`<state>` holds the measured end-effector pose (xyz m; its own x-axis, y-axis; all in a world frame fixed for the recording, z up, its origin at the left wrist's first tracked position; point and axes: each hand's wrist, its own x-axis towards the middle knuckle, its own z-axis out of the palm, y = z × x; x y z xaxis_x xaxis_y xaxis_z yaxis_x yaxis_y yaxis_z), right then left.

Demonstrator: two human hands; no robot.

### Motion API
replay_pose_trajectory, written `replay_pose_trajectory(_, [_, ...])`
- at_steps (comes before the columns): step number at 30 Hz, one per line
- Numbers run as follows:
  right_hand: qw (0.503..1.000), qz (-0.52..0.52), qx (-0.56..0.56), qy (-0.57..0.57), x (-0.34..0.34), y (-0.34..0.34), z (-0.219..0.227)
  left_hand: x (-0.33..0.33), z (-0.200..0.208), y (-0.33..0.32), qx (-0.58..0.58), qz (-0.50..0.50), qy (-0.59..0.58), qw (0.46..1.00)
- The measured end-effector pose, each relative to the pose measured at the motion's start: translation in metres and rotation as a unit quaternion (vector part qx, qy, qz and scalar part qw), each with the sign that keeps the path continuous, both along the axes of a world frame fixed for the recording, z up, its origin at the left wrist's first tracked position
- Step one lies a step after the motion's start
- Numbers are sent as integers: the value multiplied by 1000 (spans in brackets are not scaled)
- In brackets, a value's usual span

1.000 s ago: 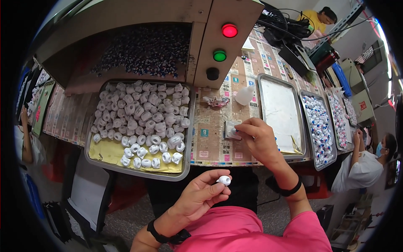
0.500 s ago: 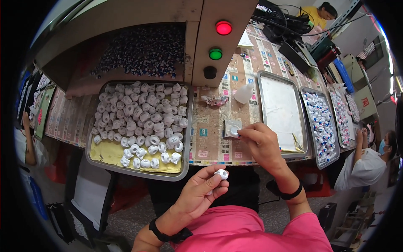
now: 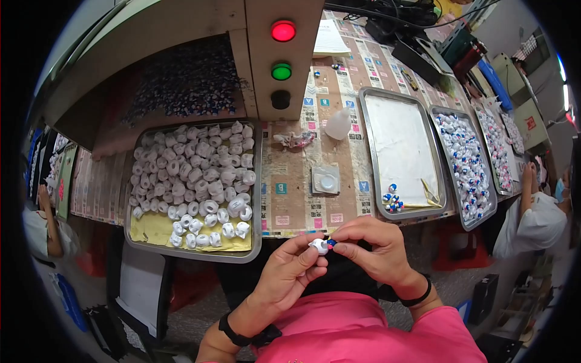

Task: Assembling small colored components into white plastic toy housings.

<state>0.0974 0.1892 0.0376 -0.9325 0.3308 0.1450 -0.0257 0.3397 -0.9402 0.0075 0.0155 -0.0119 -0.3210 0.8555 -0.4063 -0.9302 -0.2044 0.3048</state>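
My left hand (image 3: 287,266) pinches a small white hollow plastic piece (image 3: 319,244) between thumb and fingers, in front of the table edge. Against its right side, my right hand (image 3: 378,249) holds a tiny blue piece with a bit of pink (image 3: 331,242). The two parts meet or nearly meet; fingertips partly hide the join. Beyond the hands, a small square block with a round white dish (image 3: 327,181) rests on the table. At the left, a metal tray (image 3: 256,199) with yellow paper carries many similar white pieces (image 3: 193,163).
A paper-lined metal tray (image 3: 403,151) at right holds several blue pieces (image 3: 392,199) and tweezers (image 3: 430,192). Beside it is a tray of finished-looking coloured pieces (image 3: 466,163). A white squeeze bottle (image 3: 339,124), a crumpled cloth (image 3: 295,140) and a machine housing with lights (image 3: 278,60) stand behind.
My right hand has come from the square block down to the white piece, bringing the blue piece against it. Several blue pieces in the paper-lined tray now show. The view has shifted slightly.
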Motion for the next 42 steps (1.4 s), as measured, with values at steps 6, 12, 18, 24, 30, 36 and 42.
replay_pose_trajectory(6, [1000, 25, 9, 12, 7, -1, -7, 3, -3, 0, -11, -11, 24, 1000])
replay_pose_trajectory(12, [1000, 23, 2, 7, 11, 4, -4, 5, 1, 9, -39, -28, 64, 997])
replay_pose_trajectory(18, [999, 31, -23, 35, 26, 22, -6, 16, 6, 24, -73, -64, 51, 994])
replay_pose_trajectory(24, [927, -321, 182, 65, 61, 101, 0, 15, -25, 19, 171, -145, -112, 968])
replay_pose_trajectory(30, [772, -532, 339, 74, 138, 213, -7, 23, -1, 22, -2, -147, -103, 984])
replay_pose_trajectory(36, [746, -495, 445, 36, 133, 243, -11, 40, 16, 29, -45, -126, 4, 991])
replay_pose_trajectory(42, [891, -301, 337, 44, 81, 158, -6, 39, 31, 33, -107, -108, -20, 988])
